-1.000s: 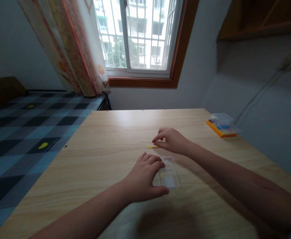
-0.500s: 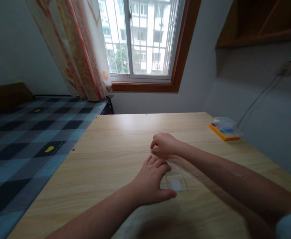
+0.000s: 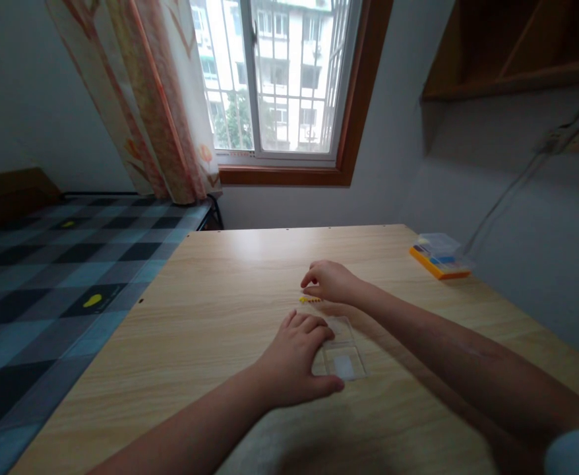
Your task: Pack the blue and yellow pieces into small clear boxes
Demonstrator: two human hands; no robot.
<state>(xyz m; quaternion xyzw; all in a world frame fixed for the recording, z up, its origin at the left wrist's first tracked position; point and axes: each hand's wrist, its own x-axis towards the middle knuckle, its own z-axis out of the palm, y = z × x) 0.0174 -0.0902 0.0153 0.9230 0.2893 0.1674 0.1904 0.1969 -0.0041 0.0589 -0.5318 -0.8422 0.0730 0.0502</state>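
Two hands on the wooden table [image 3: 210, 316] | left hand [image 3: 294, 359] flat, steadying a clear compartment box [image 3: 341, 349] near centre | right hand [image 3: 332, 282] fingertips pinched at a small yellow piece [image 3: 309, 299] (just beyond the box) | piece not yet boxed.

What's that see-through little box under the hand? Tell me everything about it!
The small clear box looks like thin transparent plastic, flat and roughly rectangular, with a divider making two compartments. A pale whitish patch shows in the nearer one. It lies flat on the wooden table, near the middle. The left hand rests on its left edge, thumb along its near side. The right hand is just beyond it, at a small yellow piece, apart from the box.
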